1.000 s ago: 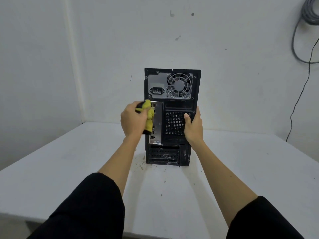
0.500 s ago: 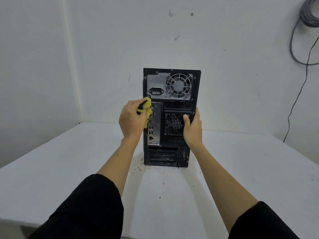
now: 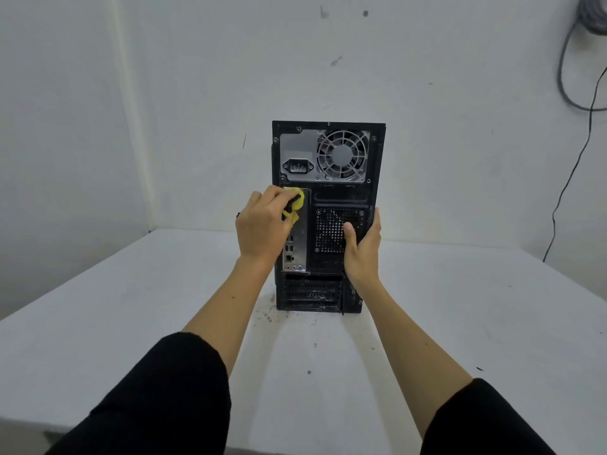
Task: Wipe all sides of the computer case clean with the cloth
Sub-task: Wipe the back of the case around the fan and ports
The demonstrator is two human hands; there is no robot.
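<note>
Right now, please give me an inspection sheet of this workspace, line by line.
Surface: white table, specks and crumbs near the case's base.
Job's things: black computer case upright, rear panel toward the camera; yellow cloth at the top of the port plate.
Clutter: nothing seen.
Grippers: left hand grips the cloth against the case; right hand holds the case's right edge, thumb on the mesh vent.
Cables: grey coil and thin black wire on the wall at right; none plugged into the case.
Surroundings: white walls, a few marks.
</note>
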